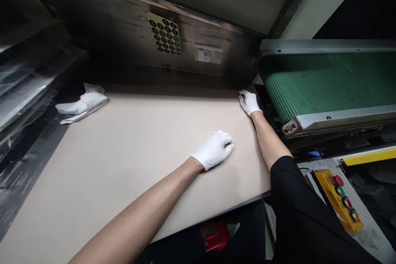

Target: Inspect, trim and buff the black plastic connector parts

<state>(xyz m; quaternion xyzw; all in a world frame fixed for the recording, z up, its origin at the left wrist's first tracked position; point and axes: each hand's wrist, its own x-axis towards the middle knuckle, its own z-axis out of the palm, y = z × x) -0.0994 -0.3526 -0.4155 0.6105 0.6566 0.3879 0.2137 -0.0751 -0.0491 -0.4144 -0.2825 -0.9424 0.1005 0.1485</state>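
My left hand [215, 149], in a white glove, rests low over the right half of the beige table surface [148, 132]. Its fingers are curled in, with thumb and forefinger close together; whatever may be between them is hidden. Farther off, at the back right corner of that surface, is my right hand [249, 102], also gloved in white. The fingers there bend inward by the corner and the foot of the metal panel [123, 41]. I cannot make out anything held in them.
A green conveyor belt [334, 82] runs off to the right beside the corner. Below it sits a yellow button box [338, 202]. A crumpled white cloth or glove [83, 103] lies at the left edge. A sheet of round black stickers [165, 35] hangs on the panel.
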